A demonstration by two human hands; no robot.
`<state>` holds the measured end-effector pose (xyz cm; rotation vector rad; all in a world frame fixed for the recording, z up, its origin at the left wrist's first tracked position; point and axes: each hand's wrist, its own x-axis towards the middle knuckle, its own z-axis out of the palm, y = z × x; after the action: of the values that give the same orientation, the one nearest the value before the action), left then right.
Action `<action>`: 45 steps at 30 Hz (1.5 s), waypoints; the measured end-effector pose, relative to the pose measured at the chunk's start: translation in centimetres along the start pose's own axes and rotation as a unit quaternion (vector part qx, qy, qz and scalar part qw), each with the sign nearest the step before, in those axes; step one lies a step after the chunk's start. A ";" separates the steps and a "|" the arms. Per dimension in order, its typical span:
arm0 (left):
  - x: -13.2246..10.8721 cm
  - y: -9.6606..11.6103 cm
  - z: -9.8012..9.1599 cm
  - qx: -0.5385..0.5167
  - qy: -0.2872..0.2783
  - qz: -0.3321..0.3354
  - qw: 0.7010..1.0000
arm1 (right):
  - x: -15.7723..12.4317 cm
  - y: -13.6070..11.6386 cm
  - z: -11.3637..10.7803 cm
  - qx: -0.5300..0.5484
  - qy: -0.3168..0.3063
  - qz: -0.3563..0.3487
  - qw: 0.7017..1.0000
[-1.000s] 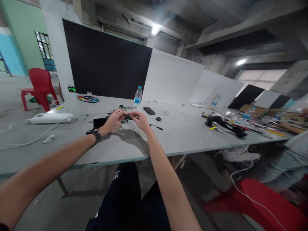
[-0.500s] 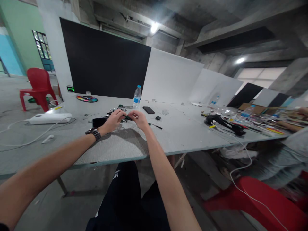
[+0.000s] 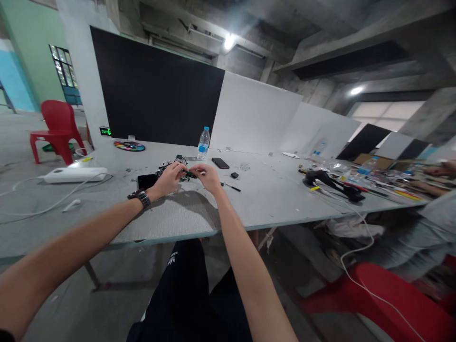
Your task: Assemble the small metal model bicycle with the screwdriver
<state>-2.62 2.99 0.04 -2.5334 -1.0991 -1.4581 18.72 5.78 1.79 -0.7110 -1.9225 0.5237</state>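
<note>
Close together over the table, my left hand [image 3: 171, 177] and my right hand [image 3: 208, 177] both have their fingertips pinched on a small dark-green part [image 3: 189, 173]. It is too small to tell its kind. Behind and beside my left hand lies a small model with thin spoked wheels [image 3: 181, 161], partly covered by the fingers. A black flat device [image 3: 145, 181] sits by my left wrist. To the right of my right hand lie a thin dark tool [image 3: 232, 187], like a small screwdriver, and a small black block [image 3: 234, 175].
Beyond my hands stand a water bottle [image 3: 203, 144] and a phone [image 3: 220, 163]. At left are a white power strip [image 3: 76, 175] with cables and a colourful palette [image 3: 128, 146]. A black curved device [image 3: 333, 184] lies at right, near another person's hand [image 3: 443, 169].
My hands stay almost in place, with the fingers shifting slightly around the dark-green part. At the far right, the other person's hand has moved slightly.
</note>
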 end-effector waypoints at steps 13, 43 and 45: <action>0.0 -0.2 -0.1 0.000 0.014 -0.019 1.000 | -0.2 -1.0 -0.5 0.011 -0.025 0.017 0.999; -0.1 -0.5 0.5 -0.013 0.042 -0.035 0.998 | -0.6 -1.3 0.4 -0.093 -0.003 -0.092 0.991; -0.1 -0.7 0.5 -0.011 0.039 -0.031 0.999 | -0.6 -1.1 0.5 -0.107 -0.003 -0.094 0.990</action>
<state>-2.64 3.61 -0.53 -2.4554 -1.1675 -1.5773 18.18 4.51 1.92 -0.6542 -2.0457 0.2044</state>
